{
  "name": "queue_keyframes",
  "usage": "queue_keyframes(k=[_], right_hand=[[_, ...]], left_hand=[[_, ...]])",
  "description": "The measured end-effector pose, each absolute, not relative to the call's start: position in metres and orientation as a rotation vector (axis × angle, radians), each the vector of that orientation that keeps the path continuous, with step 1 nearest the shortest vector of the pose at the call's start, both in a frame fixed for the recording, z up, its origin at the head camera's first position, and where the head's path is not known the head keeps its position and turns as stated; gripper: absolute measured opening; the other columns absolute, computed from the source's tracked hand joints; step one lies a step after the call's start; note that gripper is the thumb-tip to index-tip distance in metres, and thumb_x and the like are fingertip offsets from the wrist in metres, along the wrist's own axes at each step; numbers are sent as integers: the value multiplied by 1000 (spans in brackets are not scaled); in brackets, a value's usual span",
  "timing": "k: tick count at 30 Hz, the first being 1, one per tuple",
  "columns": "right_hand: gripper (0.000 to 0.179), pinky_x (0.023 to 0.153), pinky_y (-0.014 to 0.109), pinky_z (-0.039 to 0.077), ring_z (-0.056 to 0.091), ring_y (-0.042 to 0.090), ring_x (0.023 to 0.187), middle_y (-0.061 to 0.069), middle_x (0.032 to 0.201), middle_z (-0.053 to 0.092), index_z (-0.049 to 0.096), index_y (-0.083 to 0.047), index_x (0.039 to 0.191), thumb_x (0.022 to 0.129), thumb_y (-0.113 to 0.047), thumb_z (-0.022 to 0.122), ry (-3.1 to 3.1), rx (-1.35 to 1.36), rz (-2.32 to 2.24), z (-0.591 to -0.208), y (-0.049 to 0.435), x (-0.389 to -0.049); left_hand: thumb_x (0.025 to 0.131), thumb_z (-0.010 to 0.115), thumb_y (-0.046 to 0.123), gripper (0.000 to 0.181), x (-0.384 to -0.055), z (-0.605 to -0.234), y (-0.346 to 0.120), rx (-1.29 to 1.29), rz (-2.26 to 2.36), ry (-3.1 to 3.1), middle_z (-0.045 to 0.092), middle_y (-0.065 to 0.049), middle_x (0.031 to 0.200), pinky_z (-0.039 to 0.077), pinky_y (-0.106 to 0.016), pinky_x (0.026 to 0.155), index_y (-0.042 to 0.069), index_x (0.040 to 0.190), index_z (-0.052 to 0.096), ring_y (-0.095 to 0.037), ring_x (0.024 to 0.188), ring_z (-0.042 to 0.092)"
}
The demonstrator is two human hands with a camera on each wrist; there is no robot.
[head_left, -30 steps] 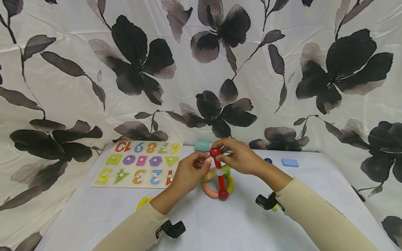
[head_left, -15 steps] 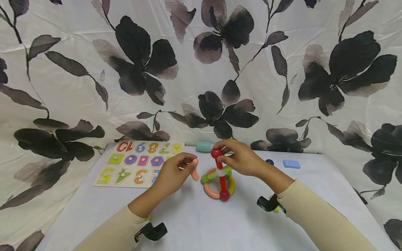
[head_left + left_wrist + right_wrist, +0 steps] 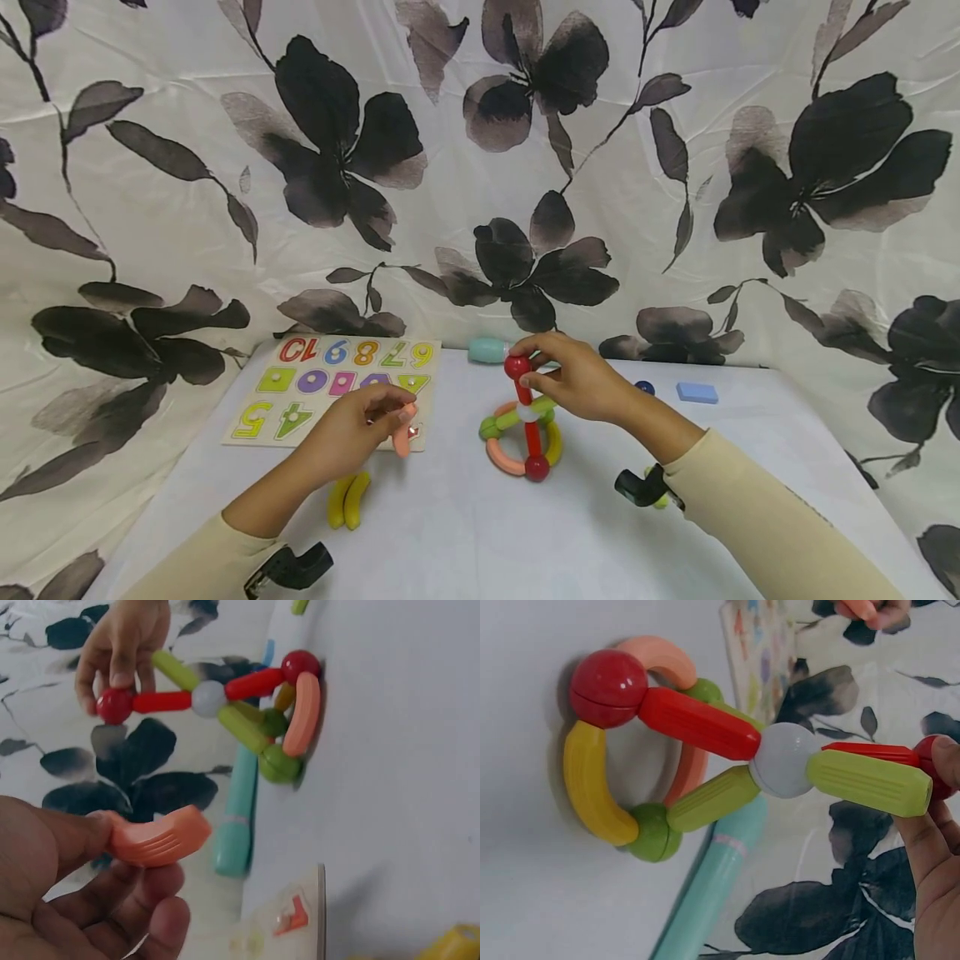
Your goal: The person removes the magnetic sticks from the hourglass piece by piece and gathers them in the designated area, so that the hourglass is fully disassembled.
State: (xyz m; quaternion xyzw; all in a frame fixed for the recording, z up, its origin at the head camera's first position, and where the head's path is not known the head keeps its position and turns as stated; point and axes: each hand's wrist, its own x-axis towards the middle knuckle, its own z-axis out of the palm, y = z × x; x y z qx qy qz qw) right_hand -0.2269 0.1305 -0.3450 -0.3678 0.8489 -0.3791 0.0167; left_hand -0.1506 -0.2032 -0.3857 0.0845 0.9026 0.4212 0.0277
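Note:
My left hand [image 3: 347, 432] pinches a curved orange magnetic stick [image 3: 160, 837] between thumb and fingers, in the air over the front right corner of the number board. A magnetic stick-and-ball structure [image 3: 697, 724] stands at the middle of the table. Its base is a ring of orange and yellow curved sticks with green and red balls; red and green straight sticks meet above it at a white ball [image 3: 786, 760]. My right hand [image 3: 573, 375] grips the red ball [image 3: 517, 367] at its top, which ends a red stick.
The number puzzle board [image 3: 262, 383] lies at back left, with two yellow curved sticks [image 3: 348, 502] in front of it. Behind the structure lies a teal bottle-shaped thing [image 3: 486, 350]. A blue block [image 3: 697, 392] and a dark blue ball [image 3: 644, 388] lie at back right.
My left hand has drawn away from the structure to the left and a little nearer, carrying the orange curved stick. The right hand stays at the top red ball.

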Motion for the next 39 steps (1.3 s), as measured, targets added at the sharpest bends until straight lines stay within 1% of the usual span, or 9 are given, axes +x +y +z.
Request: queue_keyframes(k=[5,9,11,16,20,26,29,33,39], right_hand=[[41,85,30,59,67,20,107,2,121,62,61,-12,130,92,-3,75,2641,-1155,-1181,-347,131,-228],[42,85,29,59,67,20,107,2,122,62,61,-12,130,92,-2,75,2648,-1151,-1174,-347,131,-228],[42,84,29,59,67,20,108,2,122,62,61,-12,130,92,-2,75,2651,-1139,-1170,-347,131,-228],[43,81,28,59,67,21,109,3,122,62,61,-14,131,93,-4,76,2666,-1131,-1152,-346,130,-227],[42,80,28,59,67,21,109,2,121,63,61,-14,131,93,-4,76,2680,-1136,-1140,-346,130,-227],[43,79,28,60,67,21,109,3,121,63,61,-14,131,92,-4,76,2684,-1147,-1144,-346,131,-226],[42,80,28,59,67,20,109,2,121,63,62,-14,131,92,-5,76,2687,-1141,-1138,-345,131,-226],[42,82,28,59,67,20,109,3,122,63,62,-14,131,92,-6,76,2689,-1136,-1131,-345,131,-227],[42,82,29,59,66,21,109,3,122,63,62,-14,131,93,-6,76,2689,-1139,-1126,-346,132,-227]], left_hand=[[102,66,34,26,-146,-389,-224,296,1203,2738,70,3,99,53,-35,78,15,119,71,-16,92,62],[101,67,30,26,-142,-395,-240,296,1171,2709,70,2,104,54,-32,83,12,118,70,-15,97,63],[100,69,29,26,-139,-398,-248,273,1156,2693,70,1,107,55,-31,82,10,118,70,-17,98,63],[100,69,20,21,-133,-406,-266,169,1124,2646,70,-4,109,54,-30,70,9,117,71,-20,91,61],[100,68,18,20,-130,-412,-276,70,1115,2623,69,-5,111,55,-31,68,8,117,70,-20,89,59],[98,70,20,21,-128,-419,-283,-25,1037,2638,69,-1,106,54,-33,70,9,117,71,-21,89,58],[98,70,20,21,-128,-423,-284,-82,1012,2622,67,-2,102,54,-33,68,9,116,72,-21,86,58],[98,70,19,20,-127,-428,-283,-125,994,2601,65,-4,96,53,-34,66,7,114,72,-20,81,57],[98,69,16,17,-126,-434,-280,-166,979,2610,63,-3,87,52,-33,61,5,111,71,-19,72,58]])
